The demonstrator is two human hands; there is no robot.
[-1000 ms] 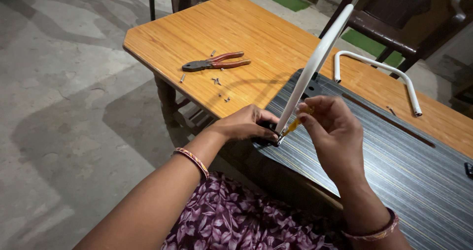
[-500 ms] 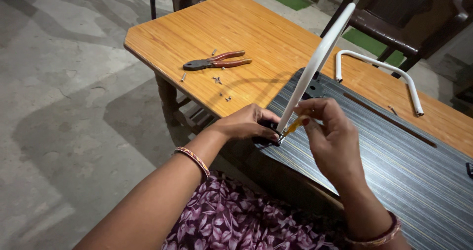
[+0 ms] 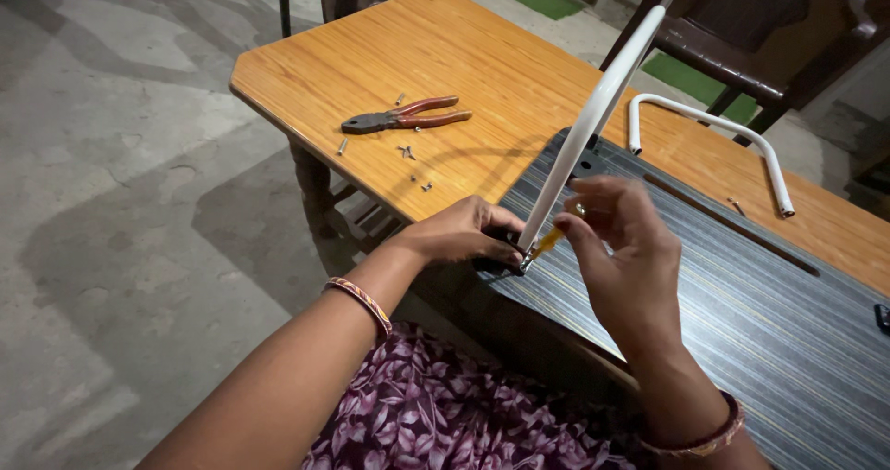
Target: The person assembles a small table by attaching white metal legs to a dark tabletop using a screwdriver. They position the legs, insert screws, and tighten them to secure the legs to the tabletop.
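Note:
A dark striped board lies across a wooden table. A white metal tube slants up from the board's near corner. My left hand grips that corner at the foot of the tube. My right hand pinches a small yellow-handled screwdriver, whose tip meets the base of the tube.
Red-handled pliers and several loose screws lie on the table's left part. A second bent white tube rests further back. Dark wooden chairs stand behind the table. A concrete floor spreads out to the left.
My right hand has shifted slightly on the screwdriver, with fingers turning at the tube's base. My left hand and the tube stay in place.

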